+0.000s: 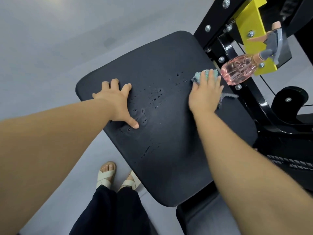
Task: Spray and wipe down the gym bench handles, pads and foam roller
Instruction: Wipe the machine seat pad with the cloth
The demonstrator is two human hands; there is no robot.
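Note:
A black bench pad [160,56] fills the middle of the view, with spray droplets scattered across its centre. My left hand [116,102] lies flat on the pad's left side, fingers spread, its fingertips at the pad's far left edge. My right hand [205,94] presses a teal and grey cloth [201,74] onto the pad near its right edge, fingers straight over it. A clear spray bottle [237,68] of pink liquid with a grey trigger lies on the frame just beyond the cloth.
The black machine frame [213,19] with a yellow bracket [250,26] and bolts rises at the upper right. A second black pad [203,216] sits below the first. My sandalled feet [108,173] stand on the grey floor [50,48] at the pad's near edge.

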